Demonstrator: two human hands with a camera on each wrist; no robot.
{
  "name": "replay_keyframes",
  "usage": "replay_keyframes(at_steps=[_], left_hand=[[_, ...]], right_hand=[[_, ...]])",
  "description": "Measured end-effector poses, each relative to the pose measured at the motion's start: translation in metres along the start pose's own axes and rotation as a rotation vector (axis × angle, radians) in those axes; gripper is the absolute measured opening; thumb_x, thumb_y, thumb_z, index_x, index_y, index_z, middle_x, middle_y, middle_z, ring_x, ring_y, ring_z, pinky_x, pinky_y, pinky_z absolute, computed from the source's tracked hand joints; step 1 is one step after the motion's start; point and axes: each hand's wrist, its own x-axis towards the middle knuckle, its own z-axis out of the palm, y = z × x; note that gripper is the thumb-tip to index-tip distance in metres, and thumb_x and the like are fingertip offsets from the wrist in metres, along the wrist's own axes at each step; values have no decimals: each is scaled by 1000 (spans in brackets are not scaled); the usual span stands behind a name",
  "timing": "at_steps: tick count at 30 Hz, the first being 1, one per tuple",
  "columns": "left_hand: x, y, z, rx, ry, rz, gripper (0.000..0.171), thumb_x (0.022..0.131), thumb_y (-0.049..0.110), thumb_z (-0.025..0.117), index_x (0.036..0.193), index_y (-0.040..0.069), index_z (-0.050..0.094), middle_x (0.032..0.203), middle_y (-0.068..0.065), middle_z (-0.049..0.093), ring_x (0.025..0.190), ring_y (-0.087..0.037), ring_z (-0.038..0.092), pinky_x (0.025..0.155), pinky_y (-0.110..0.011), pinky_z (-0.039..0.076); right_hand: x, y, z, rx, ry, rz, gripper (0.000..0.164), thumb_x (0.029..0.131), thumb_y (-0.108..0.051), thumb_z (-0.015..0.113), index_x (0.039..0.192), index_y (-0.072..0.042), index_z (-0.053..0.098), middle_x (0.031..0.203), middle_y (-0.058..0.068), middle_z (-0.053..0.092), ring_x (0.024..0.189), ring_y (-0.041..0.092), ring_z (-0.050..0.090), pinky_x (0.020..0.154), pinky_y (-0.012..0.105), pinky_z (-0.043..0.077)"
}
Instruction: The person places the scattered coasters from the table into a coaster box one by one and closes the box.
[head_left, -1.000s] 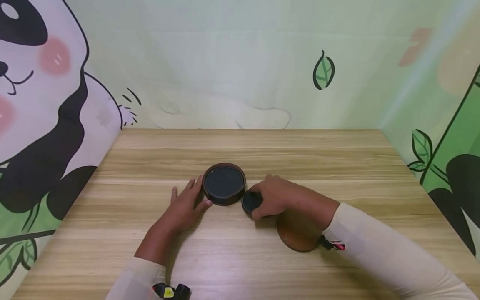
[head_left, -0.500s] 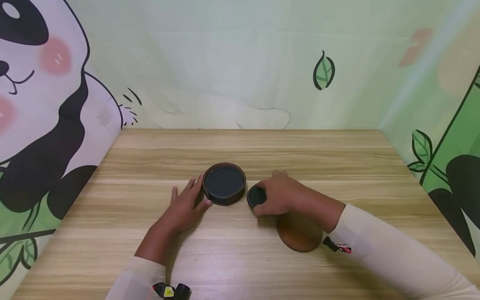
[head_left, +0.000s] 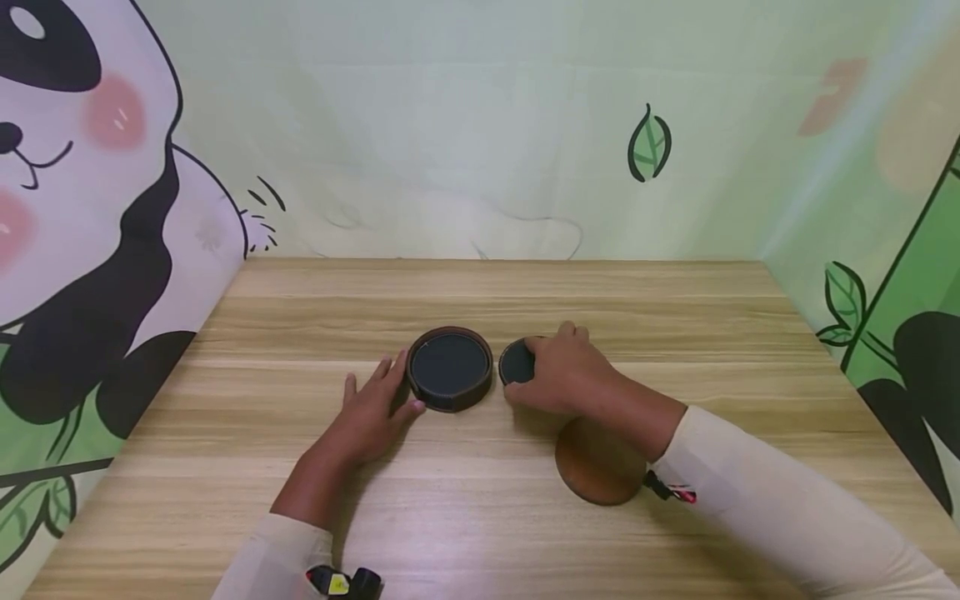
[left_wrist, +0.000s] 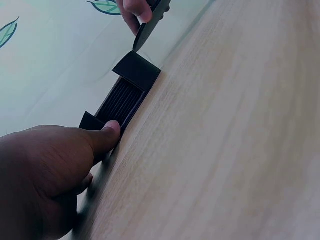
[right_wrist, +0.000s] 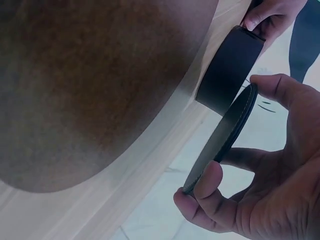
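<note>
A round black coaster holder (head_left: 457, 400) stands on the wooden table, and a front slot in the left wrist view shows several stacked coasters (left_wrist: 122, 100) inside. My left hand (head_left: 372, 417) grips the holder's left side, thumb at the front by the slot and forefinger along the side. To the right of the holder, my right hand (head_left: 562, 371) holds a round black coaster (head_left: 517, 363) by its edge between thumb and fingers. In the right wrist view that coaster (right_wrist: 222, 137) is tilted, with stitching around its rim. The hand covers its right part in the head view.
A larger round brown disc (head_left: 596, 471) lies flat on the wooden table (head_left: 465, 517) under the right forearm, which partly covers it. Behind the table's far edge rises a wall (head_left: 420, 150) with a printed panda and leaves.
My right hand has carried the black coaster from near the holder's lower right edge toward the far side and slightly right. The left hand and the holder stay in place.
</note>
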Motion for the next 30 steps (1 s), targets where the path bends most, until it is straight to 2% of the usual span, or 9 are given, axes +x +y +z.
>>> replay_keyframes(at_steps=[7,21,30], left_hand=[[0,0,0,4,1,2,85,112,31,61,175,3,12,177,-27,29,170,-47,16,130,-80,-7],[0,0,-1,-2,2,2,85,113,32,61,175,4,11,177,-26,28,170,-47,14,130,-80,-8],[0,1,-1,0,-3,-2,84,113,33,60,176,4,12,177,-26,29,170,-47,15,130,-80,-7]], right_hand=[[4,-9,-2,-3,35,-12,90,89,-59,70,165,-16,50,134,27,52,121,37,52,79,42,59],[14,-35,0,-9,51,-66,88,91,-58,71,166,-17,49,134,25,52,120,34,50,76,39,60],[27,-51,5,-8,48,-116,84,93,-58,73,163,-15,52,139,24,53,125,33,51,89,43,62]])
